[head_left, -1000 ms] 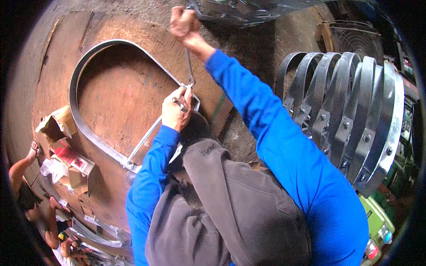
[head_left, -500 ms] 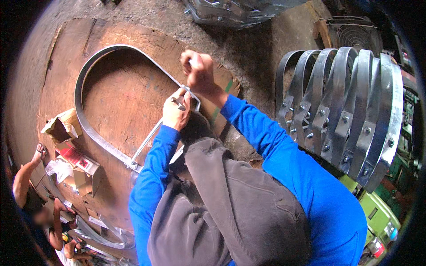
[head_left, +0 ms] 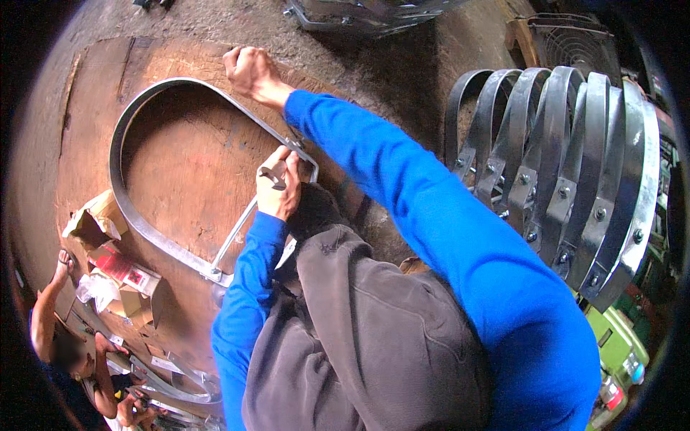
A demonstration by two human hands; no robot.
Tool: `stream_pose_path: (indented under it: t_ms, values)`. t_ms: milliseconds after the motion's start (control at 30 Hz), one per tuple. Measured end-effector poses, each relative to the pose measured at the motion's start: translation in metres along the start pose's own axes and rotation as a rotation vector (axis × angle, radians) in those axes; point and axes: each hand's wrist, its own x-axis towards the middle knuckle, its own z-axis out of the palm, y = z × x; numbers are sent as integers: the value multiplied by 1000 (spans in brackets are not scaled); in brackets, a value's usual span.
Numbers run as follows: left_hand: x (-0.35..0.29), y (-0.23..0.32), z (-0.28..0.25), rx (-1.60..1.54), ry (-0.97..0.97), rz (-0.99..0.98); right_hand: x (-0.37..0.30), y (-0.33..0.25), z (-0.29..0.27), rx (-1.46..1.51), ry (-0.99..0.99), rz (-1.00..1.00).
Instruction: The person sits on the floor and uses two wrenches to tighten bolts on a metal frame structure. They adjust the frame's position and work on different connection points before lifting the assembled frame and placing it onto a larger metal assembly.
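Note:
A large grey metal strap bent into a loop [head_left: 115,154] lies on the brown wooden board, with a straight bar [head_left: 237,233] across its near side. My left hand [head_left: 280,190] is closed at the bolted joint [head_left: 293,145] on the loop's right end. The grey open jaw of a spanner [head_left: 272,177] sticks out from between its fingers; the rest of the tool is hidden. Beyond the loop's upper right side, my right hand [head_left: 253,73] is a closed fist, apart from the joint. What it holds, if anything, cannot be made out.
A row of similar metal straps [head_left: 560,172] with bolts stands at right, by a green machine [head_left: 618,341]. Opened cardboard boxes [head_left: 133,302] sit on the board's left. Another person's arm [head_left: 47,309] shows at lower left, near more metal parts [head_left: 169,377].
My right hand has swung left and away from the joint, its arm now stretched across above it. My left hand stays at the joint. The whole view has shifted slightly.

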Motion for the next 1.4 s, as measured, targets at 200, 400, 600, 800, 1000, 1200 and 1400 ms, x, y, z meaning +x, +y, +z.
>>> stream_pose_path:
  t_ms: [200, 400, 600, 800, 1000, 1200, 1400]
  values:
    - [10, 3, 11, 103, 5, 13, 30, 83, 44, -657, -49, -442]
    - [9, -14, -32, 116, -31, 162, 57, 28, -19, 0, 126, -176]
    - [3, 2, -113, -570, 171, -324, -23, -30, -125, 730, 157, -108]
    - [-111, -46, -214, -491, 436, -380, -62, -45, -117, 717, 12, -96]
    - [-197, -62, -217, -460, 534, -468, -57, -55, -74, 466, -5, -272]
    - [-220, -96, -192, -172, 456, -466, -61, -66, -40, 155, 50, -512]
    - [-231, -100, -180, 104, 472, -312, -52, -40, -10, 23, 63, -628]
